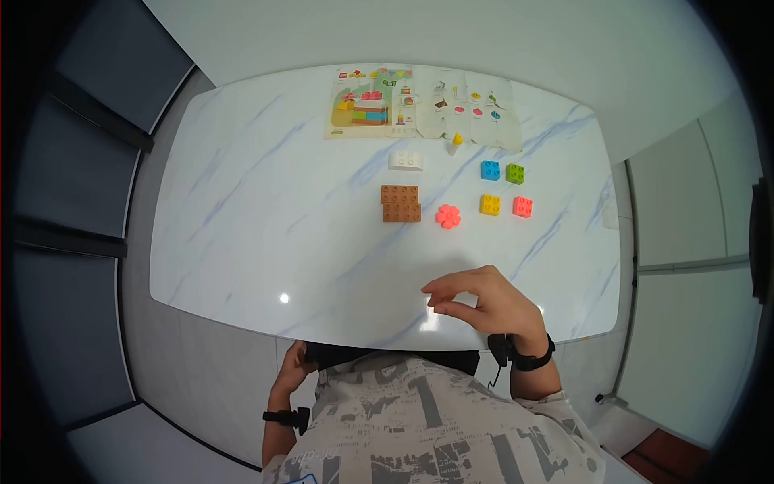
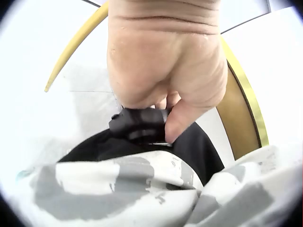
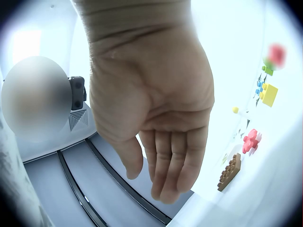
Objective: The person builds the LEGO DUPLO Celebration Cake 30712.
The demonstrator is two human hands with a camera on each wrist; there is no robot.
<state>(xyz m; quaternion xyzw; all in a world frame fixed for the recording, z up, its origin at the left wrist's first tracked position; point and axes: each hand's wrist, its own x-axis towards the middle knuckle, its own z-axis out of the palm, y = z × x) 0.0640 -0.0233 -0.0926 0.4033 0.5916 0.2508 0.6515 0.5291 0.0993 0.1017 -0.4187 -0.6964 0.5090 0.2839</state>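
My right hand (image 1: 492, 298) hovers over the table's near edge with fingers loosely bent and nothing in it; the right wrist view shows its bare palm (image 3: 156, 90). Beyond it lie a coral flower piece (image 1: 448, 216), brown bricks (image 1: 401, 204), a yellow brick (image 1: 489, 205) and a pink brick (image 1: 522, 207). Farther back are a blue brick (image 1: 490, 170), a green brick (image 1: 515, 173), a white brick (image 1: 405, 160) and a yellow-topped candle piece (image 1: 456, 143). Down at the lap, my left hand (image 1: 296, 369) has a dark ribbed object (image 2: 139, 125) between thumb and curled fingers; I cannot tell its kind.
An unfolded instruction leaflet (image 1: 423, 105) lies along the far side of the white marbled table (image 1: 242, 202). A wall stands behind the table, with dark panels (image 1: 64, 185) to the left and pale cabinets (image 1: 693, 194) to the right.
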